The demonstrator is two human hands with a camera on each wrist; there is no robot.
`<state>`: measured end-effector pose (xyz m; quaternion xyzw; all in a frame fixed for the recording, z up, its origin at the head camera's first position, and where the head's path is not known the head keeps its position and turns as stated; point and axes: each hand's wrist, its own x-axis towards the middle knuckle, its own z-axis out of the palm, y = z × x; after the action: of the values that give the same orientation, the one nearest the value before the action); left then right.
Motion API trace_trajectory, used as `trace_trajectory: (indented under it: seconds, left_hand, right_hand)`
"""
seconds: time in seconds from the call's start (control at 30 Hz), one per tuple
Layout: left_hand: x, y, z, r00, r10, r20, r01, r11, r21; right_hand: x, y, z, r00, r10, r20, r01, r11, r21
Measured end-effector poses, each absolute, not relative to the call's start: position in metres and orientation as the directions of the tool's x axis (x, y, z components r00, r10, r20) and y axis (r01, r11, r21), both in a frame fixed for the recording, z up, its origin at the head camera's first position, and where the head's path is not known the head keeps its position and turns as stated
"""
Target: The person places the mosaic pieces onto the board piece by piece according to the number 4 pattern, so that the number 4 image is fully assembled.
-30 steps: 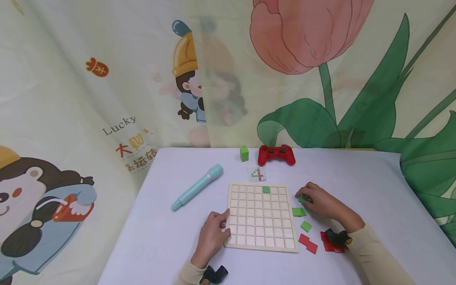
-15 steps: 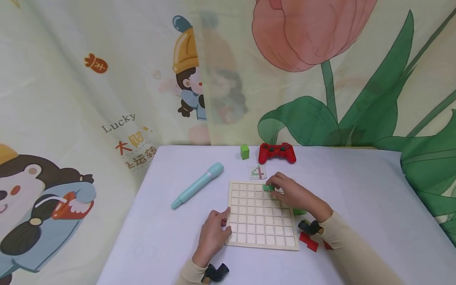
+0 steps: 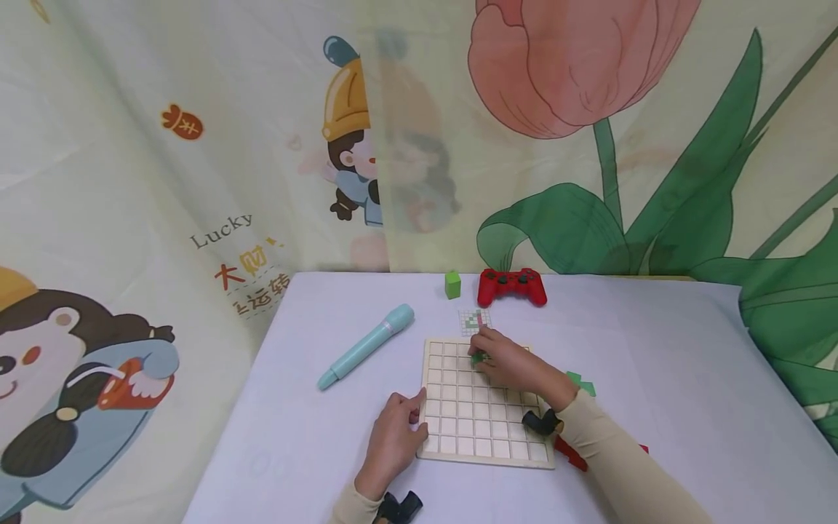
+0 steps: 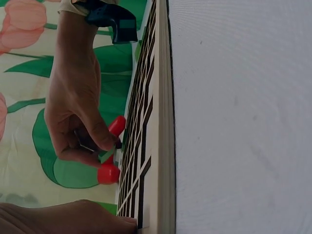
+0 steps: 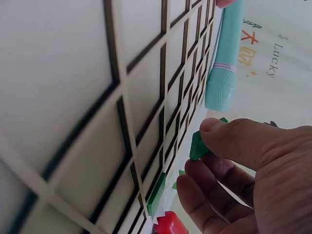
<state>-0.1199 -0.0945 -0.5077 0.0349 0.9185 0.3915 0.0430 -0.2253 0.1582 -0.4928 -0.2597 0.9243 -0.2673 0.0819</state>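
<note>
From the head view, a person's right hand [image 3: 507, 364] pinches a small green tile [image 3: 477, 357] over the far rows of a wooden grid board [image 3: 458, 429] on the white desk [image 3: 308, 429], while the left hand [image 3: 393, 437] rests with fingers bent on the board's near left edge. The left wrist view shows the board [image 4: 158, 146] edge-on, the right hand [image 4: 78, 107] above it pinching the tile. The right wrist view shows thumb and fingers [image 5: 234, 141] clamped on the green tile [image 5: 197, 146] just above the grid, a teal pen [image 5: 224, 63] beyond.
</note>
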Motion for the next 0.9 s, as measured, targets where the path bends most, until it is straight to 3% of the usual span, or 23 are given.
trace_trajectory:
  seconds: [0.9]
  left_hand:
    - [-0.1181, -0.0933, -0.5103, -0.993, 0.108, -0.047, 0.042, 0.701, 0.712]
  right_hand:
    - [-0.2237, 0.1625, -0.4953, -0.825, -0.565, -0.025, -0.493, 0.740, -0.458]
